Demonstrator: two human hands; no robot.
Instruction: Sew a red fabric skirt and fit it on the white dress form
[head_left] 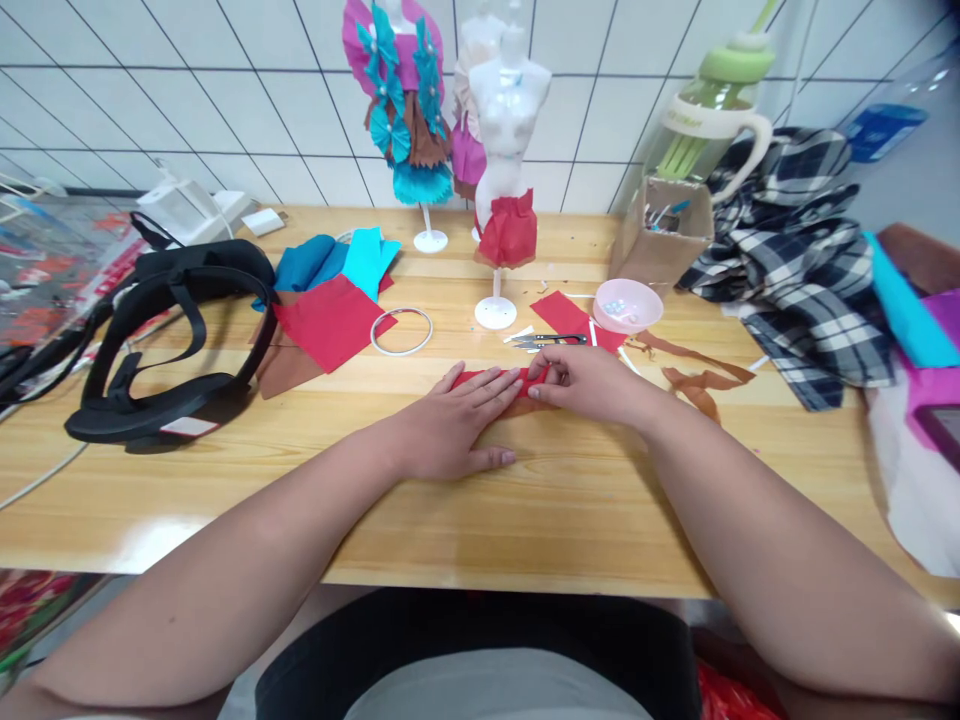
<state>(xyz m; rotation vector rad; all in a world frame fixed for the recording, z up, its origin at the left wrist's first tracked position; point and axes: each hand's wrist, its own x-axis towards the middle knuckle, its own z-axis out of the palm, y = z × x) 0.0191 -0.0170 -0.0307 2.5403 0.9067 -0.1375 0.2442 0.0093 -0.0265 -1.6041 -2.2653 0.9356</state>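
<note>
My left hand lies flat on the table, fingers stretched over a narrow red strip of cloth or crepe paper. The strip's left part is mostly under those fingers. At its right end my right hand is closed, thumb and fingertips pinching the red material. A thin brown edge shows along the strip's near side. Just beyond the right hand lie small black-handled thread snips. Behind them stands a white mini mannequin on a stand, wearing a short red skirt.
On the left are a black headset, red square and metal ring. A dressed mannequin stands at the back. To the right are a pink bowl, cardboard box, brown scraps and plaid cloth.
</note>
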